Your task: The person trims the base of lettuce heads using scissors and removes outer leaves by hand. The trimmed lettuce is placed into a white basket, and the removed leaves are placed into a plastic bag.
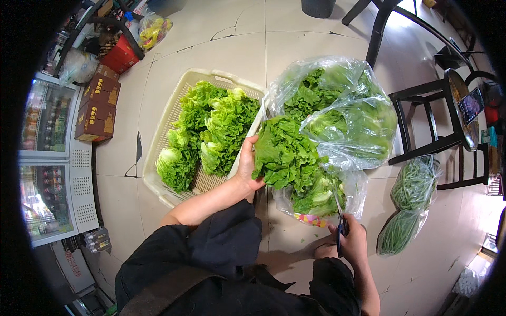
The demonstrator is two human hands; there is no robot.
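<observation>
My left hand [248, 168] holds a leafy green lettuce [286, 152] between the basket and the bags. In my right hand [351, 237] is a pair of scissors [340, 227] with dark handles, its blades pointing up beside lettuce leaves. Below the held lettuce, a smaller open plastic bag [357, 193] contains leaves and trimmed pieces. A large clear plastic bag [355, 126] full of lettuce lies just beyond it. To the left, a cream plastic basket [158, 142] holds several lettuce heads [229, 126] on its slatted bottom.
Two clear bags of green beans [415, 185] lie on the tiled floor at the right, near a black stool [425, 146] bearing a phone [471, 106]. Brown cartons [96, 120] and a glass-door refrigerator [47, 158] stand at the left. A dark bin [318, 8] is at the top.
</observation>
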